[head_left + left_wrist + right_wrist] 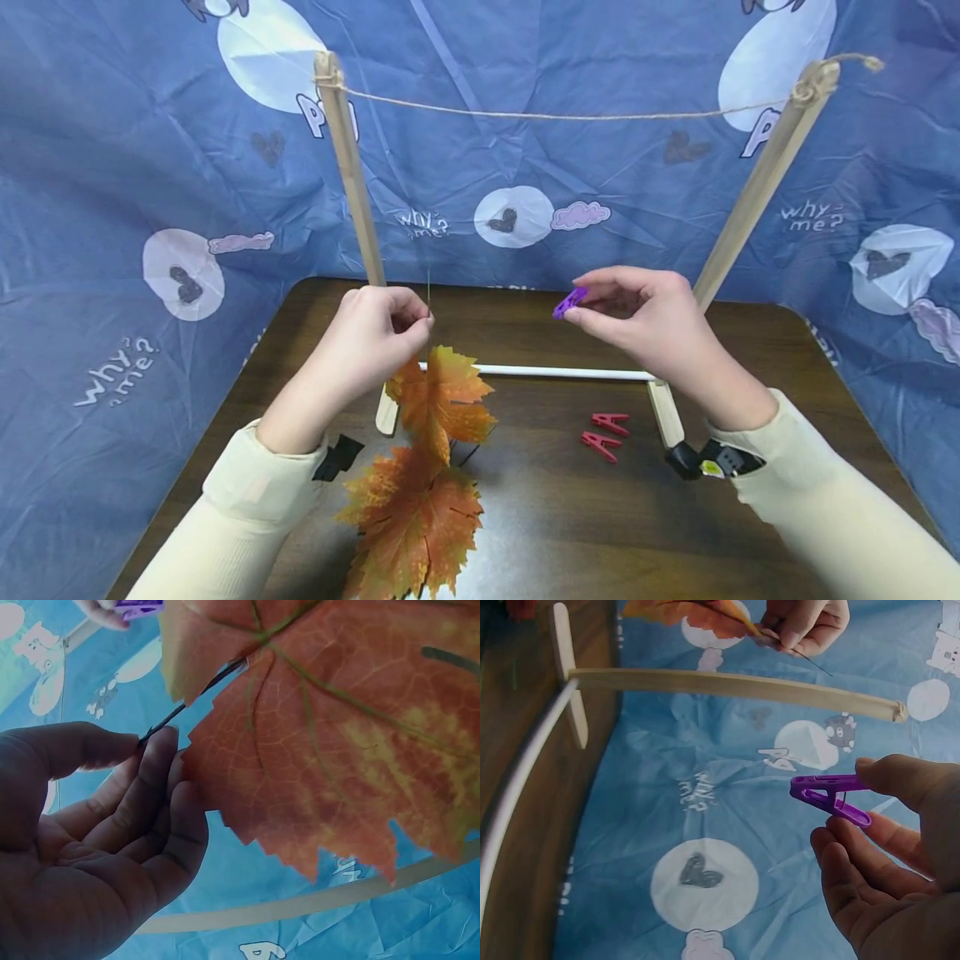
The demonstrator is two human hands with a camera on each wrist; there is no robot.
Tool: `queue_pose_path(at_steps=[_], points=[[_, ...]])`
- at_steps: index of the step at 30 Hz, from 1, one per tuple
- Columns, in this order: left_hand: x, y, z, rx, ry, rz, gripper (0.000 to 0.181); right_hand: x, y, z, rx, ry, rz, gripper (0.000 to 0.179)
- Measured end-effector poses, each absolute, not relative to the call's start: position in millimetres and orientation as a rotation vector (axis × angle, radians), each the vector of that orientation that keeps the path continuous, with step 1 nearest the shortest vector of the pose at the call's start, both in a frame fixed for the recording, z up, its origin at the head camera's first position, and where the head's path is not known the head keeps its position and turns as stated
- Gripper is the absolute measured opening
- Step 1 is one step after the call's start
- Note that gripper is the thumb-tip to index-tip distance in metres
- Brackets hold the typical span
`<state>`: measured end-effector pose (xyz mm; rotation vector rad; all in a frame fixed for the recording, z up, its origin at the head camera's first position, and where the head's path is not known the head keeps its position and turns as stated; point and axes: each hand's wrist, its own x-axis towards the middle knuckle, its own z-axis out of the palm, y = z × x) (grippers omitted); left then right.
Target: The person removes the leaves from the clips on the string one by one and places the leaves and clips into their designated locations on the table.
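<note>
My left hand (pixel 382 329) pinches the thin dark stem (pixel 187 705) of an artificial autumn leaf spray between thumb and forefinger. Its orange-yellow leaves (pixel 442 396) hang below the fingers, the lower one (pixel 420 521) close above the table. My right hand (pixel 645 312) holds a purple clothespin (pixel 829 791) by its handle ends, between thumb and fingers, with the pin's nose pointing toward the left. Both hands are raised above the table, under a twine line (pixel 562 115) tied between two wooden posts. Two red clothespins (pixel 602 446) lie on the table below the right hand.
The left post (pixel 352 175) and right post (pixel 765 158) stand on wooden feet joined by a white rod (pixel 562 372). They rise from a dark brown table (pixel 555 517). A blue printed cloth (pixel 450 50) hangs behind and at the sides.
</note>
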<state>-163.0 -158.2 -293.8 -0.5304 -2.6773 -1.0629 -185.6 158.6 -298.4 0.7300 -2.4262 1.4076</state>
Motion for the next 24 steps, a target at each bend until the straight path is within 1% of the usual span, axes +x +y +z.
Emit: queue_pose_path(at_steps=[8,17,24], points=[[-162,-160,-299,-0.553,-2.756,-1.044,0.011,-182,163,-314,0.711,-2.538,1.45,0.025],[-160,-163,-311,-0.585,-2.833,-1.014,0.015,-181,170,-342,0.732,-2.644,1.388,0.025],[-158,-163,-323,-0.548,-2.941,-0.979,0.014,-178,173,-362,0.755,-2.674,1.359,0.026]])
